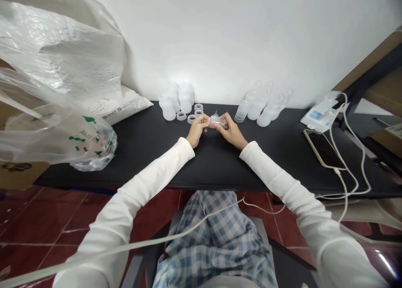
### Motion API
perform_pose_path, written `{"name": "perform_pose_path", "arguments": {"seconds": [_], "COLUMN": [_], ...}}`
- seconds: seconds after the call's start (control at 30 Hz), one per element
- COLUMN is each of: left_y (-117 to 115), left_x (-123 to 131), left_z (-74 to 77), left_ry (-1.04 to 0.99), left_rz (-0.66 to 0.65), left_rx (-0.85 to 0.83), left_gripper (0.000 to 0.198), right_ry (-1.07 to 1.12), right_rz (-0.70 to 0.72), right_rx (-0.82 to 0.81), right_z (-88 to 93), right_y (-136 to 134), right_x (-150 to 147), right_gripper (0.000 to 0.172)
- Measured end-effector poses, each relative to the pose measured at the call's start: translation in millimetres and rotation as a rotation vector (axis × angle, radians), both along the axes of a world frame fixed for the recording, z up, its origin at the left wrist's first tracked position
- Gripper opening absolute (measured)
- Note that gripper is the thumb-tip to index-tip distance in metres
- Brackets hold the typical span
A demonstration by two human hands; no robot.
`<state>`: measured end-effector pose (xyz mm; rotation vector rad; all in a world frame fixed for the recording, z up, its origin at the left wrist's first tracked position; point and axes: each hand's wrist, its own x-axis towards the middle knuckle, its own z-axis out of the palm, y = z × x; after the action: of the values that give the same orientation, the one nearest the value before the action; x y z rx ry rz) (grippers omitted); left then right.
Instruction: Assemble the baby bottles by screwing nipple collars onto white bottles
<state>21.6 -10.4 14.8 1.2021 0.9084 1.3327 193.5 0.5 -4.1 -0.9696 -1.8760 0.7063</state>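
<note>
Above the middle of the black table, my left hand (pixel 198 128) and my right hand (pixel 231 133) pinch a small translucent plastic piece (pixel 217 121) from its two sides. Fingers cover part of it, so its exact shape is unclear. Just behind it a clear pointed teat (pixel 215 112) stands on the table. Several translucent collar rings (pixel 181 115) lie left of my left hand, beside a group of frosted white bottles (pixel 168 107). To the right of my right hand there is a stack of clear caps (pixel 241 111), next to several bottles with clear tops (pixel 266 114).
A big white plastic sack (pixel 69 49) and a clear bag with green print (pixel 91 141) crowd the left end of the black table (pixel 213 166). At the right lie a phone (pixel 324 149), its white cable (pixel 344 187) and a white-blue packet (pixel 322 112). A pale cable crosses my lap.
</note>
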Motion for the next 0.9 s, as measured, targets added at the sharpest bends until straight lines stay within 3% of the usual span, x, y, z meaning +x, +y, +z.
{"name": "perform_pose_path", "arguments": {"seconds": [0.13, 0.27, 0.37, 0.5, 0.63, 0.77, 0.83, 0.9], "left_y": [1, 2, 3, 3, 3, 3, 6, 10], "left_x": [-3, -5, -5, -1, 5, 5, 2, -3], "left_z": [5.1, 8.3, 6.2, -1.2, -5.5, -7.7, -9.5, -11.3], "left_ry": [-0.065, -0.069, -0.059, -0.061, -0.025, 0.004, 0.018, 0.028], "left_rz": [-0.031, -0.086, -0.078, 0.052, 0.103, 0.091, 0.119, 0.178], "left_rx": [-0.164, -0.241, -0.234, -0.122, 0.024, 0.097, 0.08, 0.027], "left_gripper": [0.018, 0.023, 0.029, 0.037, 0.041, 0.043, 0.045, 0.047], "right_ry": [-0.354, -0.607, -0.572, -0.378, -0.179, -0.203, -0.248, -0.331], "right_rz": [0.086, 0.156, 0.196, 0.167, -0.01, -0.152, -0.096, 0.025], "right_rx": [0.403, 0.572, 0.567, 0.515, 0.345, 0.125, 0.146, 0.291], "right_z": [0.7, 9.0, 13.5, 13.0, 10.1, 9.3, 9.7, 11.4], "right_y": [9, 8, 3, -4, -8, -8, -5, -3], "right_x": [13, 21, 18, 7, -1, -1, 2, 7], "right_gripper": [0.031, 0.034, 0.032, 0.025, 0.05, 0.043, 0.039, 0.03]}}
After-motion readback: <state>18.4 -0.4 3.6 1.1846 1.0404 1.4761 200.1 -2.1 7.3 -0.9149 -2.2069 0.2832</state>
